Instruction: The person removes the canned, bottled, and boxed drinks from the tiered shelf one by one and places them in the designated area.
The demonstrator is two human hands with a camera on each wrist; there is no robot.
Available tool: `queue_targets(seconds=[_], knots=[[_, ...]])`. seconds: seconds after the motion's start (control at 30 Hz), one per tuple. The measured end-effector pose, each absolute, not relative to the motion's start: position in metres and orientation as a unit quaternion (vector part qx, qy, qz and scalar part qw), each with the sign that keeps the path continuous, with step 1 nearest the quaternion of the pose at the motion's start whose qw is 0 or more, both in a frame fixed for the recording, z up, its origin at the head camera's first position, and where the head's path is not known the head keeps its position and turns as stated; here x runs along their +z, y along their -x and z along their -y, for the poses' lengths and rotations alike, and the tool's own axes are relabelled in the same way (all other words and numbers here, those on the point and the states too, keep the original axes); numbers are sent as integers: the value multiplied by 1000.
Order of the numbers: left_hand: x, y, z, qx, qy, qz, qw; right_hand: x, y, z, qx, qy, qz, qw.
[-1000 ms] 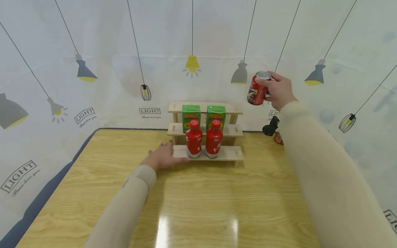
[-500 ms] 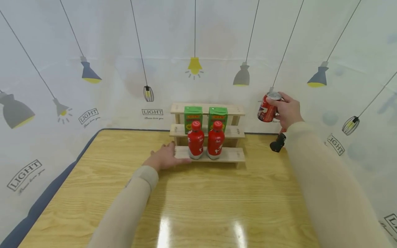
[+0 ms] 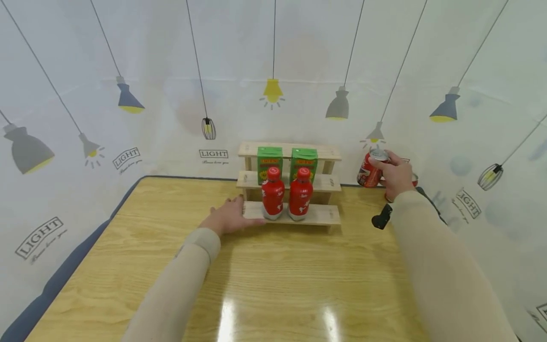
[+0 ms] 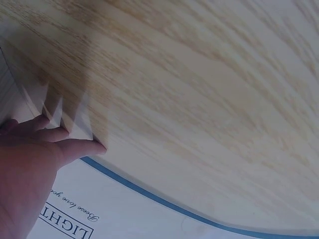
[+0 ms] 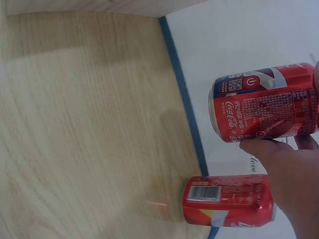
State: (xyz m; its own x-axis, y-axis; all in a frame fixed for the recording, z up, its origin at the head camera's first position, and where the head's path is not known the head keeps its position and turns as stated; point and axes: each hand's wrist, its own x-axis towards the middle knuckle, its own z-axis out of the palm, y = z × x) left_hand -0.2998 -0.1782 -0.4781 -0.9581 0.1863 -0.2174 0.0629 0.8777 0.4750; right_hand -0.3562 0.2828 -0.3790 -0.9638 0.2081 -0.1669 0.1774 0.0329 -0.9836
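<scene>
Four drinks stand in place on the wooden stepped rack (image 3: 328,214): two green cartons (image 3: 269,161) side by side on the middle step and two red bottles (image 3: 273,195) upright on the lowest. What looks unfinished is the handling of the cans, judging by the one in the air and the other off the rack. The right hand (image 3: 398,176) holds the red can (image 3: 368,172) near its top, fingers and thumb curled round it, out to the right of the rack at the far side of the table (image 3: 273,275); its base appears to be clear of the wood. A second can (image 5: 228,201) stands on the table beside that hand. The left hand (image 3: 231,217) lies at the left end of the lowest step, fingers spread and gripping nothing (whether the thumb touches the front edge, I cannot tell). The held can tilts slightly, with a silver top, white Coca-Cola lettering, dense small print, a square code and a dark blue patch; its visible side shows no dent.
</scene>
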Motion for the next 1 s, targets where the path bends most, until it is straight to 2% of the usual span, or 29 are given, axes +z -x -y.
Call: queue_targets(seconds=[0.43,1.0], knots=[[-477,301,176,240,-64,-960,132,-416,354,-285,683,161,712,15],[-479,300,178,237,-58,-960,137,-437,360,-283,669,179,721,9]])
